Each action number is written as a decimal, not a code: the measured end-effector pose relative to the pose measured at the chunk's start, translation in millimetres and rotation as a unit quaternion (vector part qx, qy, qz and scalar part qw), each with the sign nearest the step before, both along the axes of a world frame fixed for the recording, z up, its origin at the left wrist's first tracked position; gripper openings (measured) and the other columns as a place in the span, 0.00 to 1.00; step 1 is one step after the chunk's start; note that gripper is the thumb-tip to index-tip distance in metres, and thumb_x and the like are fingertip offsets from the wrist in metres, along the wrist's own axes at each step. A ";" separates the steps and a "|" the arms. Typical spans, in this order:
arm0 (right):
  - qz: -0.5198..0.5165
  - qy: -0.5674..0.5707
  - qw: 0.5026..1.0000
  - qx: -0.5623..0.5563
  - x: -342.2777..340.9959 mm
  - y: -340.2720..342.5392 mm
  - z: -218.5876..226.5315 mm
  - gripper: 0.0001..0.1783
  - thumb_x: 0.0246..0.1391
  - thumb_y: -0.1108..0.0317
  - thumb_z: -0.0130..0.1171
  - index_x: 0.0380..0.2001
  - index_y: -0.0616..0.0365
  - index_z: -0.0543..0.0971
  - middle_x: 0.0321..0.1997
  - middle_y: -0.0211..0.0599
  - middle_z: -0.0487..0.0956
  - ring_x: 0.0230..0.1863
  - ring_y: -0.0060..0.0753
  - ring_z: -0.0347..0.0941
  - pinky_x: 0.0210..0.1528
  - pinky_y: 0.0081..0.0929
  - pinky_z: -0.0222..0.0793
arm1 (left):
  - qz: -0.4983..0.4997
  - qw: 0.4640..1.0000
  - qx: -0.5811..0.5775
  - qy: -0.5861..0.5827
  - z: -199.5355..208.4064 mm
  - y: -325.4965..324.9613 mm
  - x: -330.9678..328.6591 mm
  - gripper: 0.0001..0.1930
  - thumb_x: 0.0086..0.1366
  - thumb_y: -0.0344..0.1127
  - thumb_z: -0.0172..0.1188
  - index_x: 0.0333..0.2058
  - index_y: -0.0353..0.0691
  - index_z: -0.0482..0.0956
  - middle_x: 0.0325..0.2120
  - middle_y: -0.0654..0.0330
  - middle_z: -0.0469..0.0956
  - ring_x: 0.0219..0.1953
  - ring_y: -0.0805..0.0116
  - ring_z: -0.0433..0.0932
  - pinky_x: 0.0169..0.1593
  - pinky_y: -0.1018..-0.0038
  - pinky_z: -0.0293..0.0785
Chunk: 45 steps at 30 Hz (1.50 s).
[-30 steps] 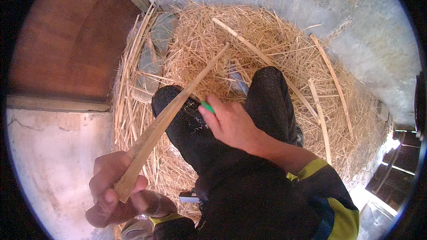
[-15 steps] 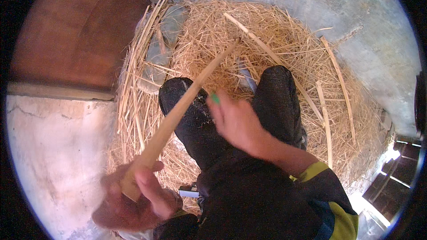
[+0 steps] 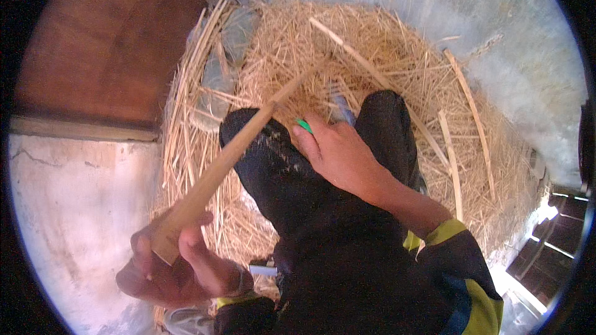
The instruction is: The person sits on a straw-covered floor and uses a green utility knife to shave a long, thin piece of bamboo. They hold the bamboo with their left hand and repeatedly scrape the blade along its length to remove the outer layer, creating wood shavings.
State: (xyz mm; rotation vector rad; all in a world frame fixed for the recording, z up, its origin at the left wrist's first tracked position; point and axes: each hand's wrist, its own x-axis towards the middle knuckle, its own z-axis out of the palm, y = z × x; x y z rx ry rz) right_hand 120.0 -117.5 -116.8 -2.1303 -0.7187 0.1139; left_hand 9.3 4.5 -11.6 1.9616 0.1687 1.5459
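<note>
A long, pale wooden stick slants across my left knee, from the lower left to the straw farther off. My left hand is closed round its thick near end. The far tip blurs into the straw. Close to the stick's middle, my right hand is closed on a small tool with a green part showing at the thumb. The fingers hide most of this tool, and I cannot make out its working end.
Loose straw covers the floor around my dark-trousered knees. Several pale strips, one a long strip, lie on it. Clear plastic sits under sticks at the left. A brown panel and a grey wall border the space.
The stick's near end and my left hand have shifted a little left and toward me. My right hand has moved slightly farther away from me.
</note>
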 end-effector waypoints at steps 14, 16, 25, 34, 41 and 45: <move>0.106 0.128 0.985 0.056 -47.2 -16.3 55.2 0.12 0.54 0.64 0.52 0.32 0.61 0.65 0.16 0.47 0.71 0.20 0.54 0.72 0.19 0.44 0.66 | -0.192 0.971 0.095 0.108 2.2 16.2 -21.6 0.22 0.53 0.24 0.60 0.42 0.42 0.59 0.25 0.43 0.73 0.21 0.53 0.75 0.20 0.66 0.76; 0.171 0.105 0.974 0.108 -59.0 -21.2 75.3 0.11 0.54 0.64 0.53 0.30 0.59 0.65 0.14 0.44 0.70 0.18 0.51 0.71 0.18 0.41 0.67 | -0.221 0.962 0.111 0.113 2.3 17.6 -17.0 0.21 0.54 0.27 0.60 0.43 0.41 0.60 0.26 0.43 0.73 0.21 0.54 0.75 0.21 0.68 0.75; 0.131 0.050 0.982 0.128 -65.1 -27.3 76.9 0.11 0.54 0.64 0.53 0.33 0.60 0.66 0.13 0.45 0.69 0.15 0.51 0.70 0.18 0.41 0.66 | -0.258 0.953 0.117 0.103 -0.4 17.4 -11.1 0.23 0.58 0.40 0.57 0.47 0.32 0.62 0.30 0.42 0.74 0.24 0.62 0.75 0.25 0.74 0.73; 0.077 0.040 0.993 0.077 -54.1 -14.5 60.6 0.11 0.54 0.66 0.53 0.31 0.61 0.65 0.14 0.48 0.71 0.16 0.54 0.71 0.16 0.44 0.66 | -0.158 0.982 0.010 0.100 -1.0 7.9 -13.8 0.22 0.55 0.27 0.60 0.43 0.42 0.57 0.25 0.43 0.73 0.19 0.53 0.74 0.21 0.66 0.76; 0.017 0.040 0.999 0.024 -19.7 -7.1 29.4 0.12 0.57 0.63 0.48 0.33 0.62 0.68 0.14 0.52 0.71 0.19 0.55 0.72 0.20 0.45 0.68 | -0.172 0.978 0.107 0.054 5.6 18.2 -3.4 0.20 0.57 0.33 0.61 0.43 0.42 0.59 0.27 0.43 0.73 0.20 0.54 0.74 0.18 0.67 0.74; 0.010 0.078 0.996 0.045 -26.7 -2.6 31.7 0.13 0.57 0.60 0.48 0.33 0.62 0.68 0.14 0.52 0.71 0.19 0.57 0.71 0.20 0.46 0.68 | -0.167 0.974 0.141 0.050 4.1 14.1 0.4 0.20 0.57 0.33 0.61 0.43 0.41 0.60 0.25 0.44 0.72 0.20 0.55 0.73 0.18 0.67 0.73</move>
